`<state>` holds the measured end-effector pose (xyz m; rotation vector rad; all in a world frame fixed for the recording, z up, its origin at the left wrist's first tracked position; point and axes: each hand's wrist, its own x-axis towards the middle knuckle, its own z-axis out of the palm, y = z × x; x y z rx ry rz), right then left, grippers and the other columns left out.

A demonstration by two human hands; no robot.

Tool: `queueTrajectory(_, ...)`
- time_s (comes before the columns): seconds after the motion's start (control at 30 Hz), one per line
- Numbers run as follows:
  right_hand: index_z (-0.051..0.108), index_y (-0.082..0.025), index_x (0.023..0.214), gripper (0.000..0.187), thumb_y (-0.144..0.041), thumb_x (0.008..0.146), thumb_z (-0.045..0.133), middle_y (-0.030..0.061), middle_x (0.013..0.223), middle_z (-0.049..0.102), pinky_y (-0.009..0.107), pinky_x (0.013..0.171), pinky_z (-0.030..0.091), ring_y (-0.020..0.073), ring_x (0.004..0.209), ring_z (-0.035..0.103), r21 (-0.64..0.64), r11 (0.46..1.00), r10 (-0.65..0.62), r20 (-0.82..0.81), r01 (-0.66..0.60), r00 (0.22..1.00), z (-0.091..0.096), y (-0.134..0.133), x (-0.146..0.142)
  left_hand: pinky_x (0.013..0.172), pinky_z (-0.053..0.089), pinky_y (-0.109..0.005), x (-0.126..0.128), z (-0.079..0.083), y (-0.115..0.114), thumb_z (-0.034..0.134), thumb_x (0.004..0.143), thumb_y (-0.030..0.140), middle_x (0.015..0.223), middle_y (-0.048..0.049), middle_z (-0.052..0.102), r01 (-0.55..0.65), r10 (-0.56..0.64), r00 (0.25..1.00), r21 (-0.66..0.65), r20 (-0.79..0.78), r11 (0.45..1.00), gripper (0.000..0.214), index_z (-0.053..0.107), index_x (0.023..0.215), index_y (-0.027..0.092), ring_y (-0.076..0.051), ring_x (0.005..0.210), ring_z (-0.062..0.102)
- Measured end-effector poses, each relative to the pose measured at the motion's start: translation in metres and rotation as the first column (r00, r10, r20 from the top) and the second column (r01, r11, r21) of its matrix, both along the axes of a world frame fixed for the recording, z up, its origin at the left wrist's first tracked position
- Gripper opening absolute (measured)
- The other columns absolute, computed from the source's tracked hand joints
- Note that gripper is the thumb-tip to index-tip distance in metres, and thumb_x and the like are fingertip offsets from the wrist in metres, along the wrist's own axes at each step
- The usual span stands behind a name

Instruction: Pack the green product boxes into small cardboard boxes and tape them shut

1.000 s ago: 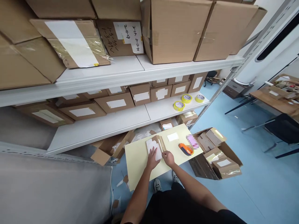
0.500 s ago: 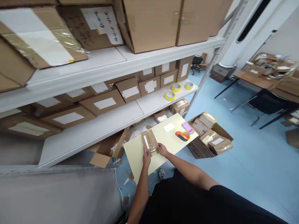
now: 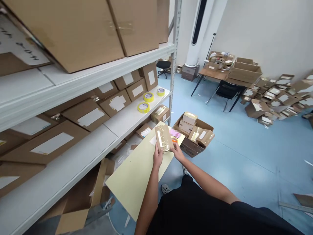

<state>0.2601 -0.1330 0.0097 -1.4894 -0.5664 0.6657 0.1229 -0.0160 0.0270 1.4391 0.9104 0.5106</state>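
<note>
Both my hands hold a small flat cardboard box (image 3: 163, 137) with a white label strip and clear tape, lifted above the pale yellow tabletop (image 3: 137, 176). My left hand (image 3: 157, 158) grips its near left edge, and my right hand (image 3: 178, 152) grips its near right edge. An orange tape dispenser (image 3: 174, 140) and a pink item (image 3: 175, 133) lie on the table just behind the box, partly hidden by it.
White shelving (image 3: 127, 117) on my left carries labelled cardboard boxes and three yellow tape rolls (image 3: 143, 107). An open carton (image 3: 193, 133) of small boxes stands on the blue floor past the table. A desk, a black chair (image 3: 228, 91) and a heap of boxes (image 3: 276, 98) lie at the far right.
The small box was on the table under my hands; now both hands have lifted it. My view has swung right, bringing the far side of the room into sight.
</note>
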Motion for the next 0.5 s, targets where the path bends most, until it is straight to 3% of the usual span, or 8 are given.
queueTrajectory(0.13, 0.061, -0.026, 0.126, 0.053, -0.058, 0.084, 0.069, 0.0102, 0.134, 0.068, 0.046, 0.107, 0.051, 0.0301, 0.126, 0.063, 0.006, 0.981, -0.193, -0.056, 0.194, 0.980, 0.006, -0.037, 0.050, 0.121, 0.042, -0.041, 0.072, 0.013, -0.017, 0.063, 0.097, 0.057, 0.165, -0.0102, 0.047, 0.176, -0.176, 0.984, 0.021, 0.018, 0.984, 0.082, 0.032, 0.167, 0.026, -0.028, 0.148, 0.050)
queueTrajectory(0.27, 0.063, -0.024, 0.119, 0.053, -0.058, 0.080, 0.072, 0.0116, 0.127, 0.072, 0.049, 0.108, 0.051, 0.0328, 0.121, 0.066, -0.025, 0.949, -0.316, -0.126, 0.315, 0.940, 0.001, -0.072, 0.107, 0.122, 0.042, -0.041, 0.144, 0.014, -0.039, 0.061, 0.098, 0.057, 0.160, -0.0121, 0.053, 0.322, -0.322, 0.947, 0.002, -0.006, 0.947, 0.082, 0.032, 0.167, 0.024, -0.028, 0.144, 0.054)
queueTrajectory(0.5, 0.064, -0.021, 0.122, 0.055, -0.059, 0.081, 0.063, 0.0137, 0.122, 0.074, 0.050, 0.102, 0.055, 0.0345, 0.117, 0.067, -0.129, 0.927, -0.364, -0.079, 0.352, 0.928, -0.017, -0.105, 0.236, 0.125, 0.037, -0.047, 0.273, 0.005, -0.071, 0.070, 0.093, 0.055, 0.159, -0.0153, 0.054, 0.353, -0.352, 0.935, -0.041, 0.041, 0.935, 0.084, 0.041, 0.164, 0.020, -0.033, 0.148, 0.050)
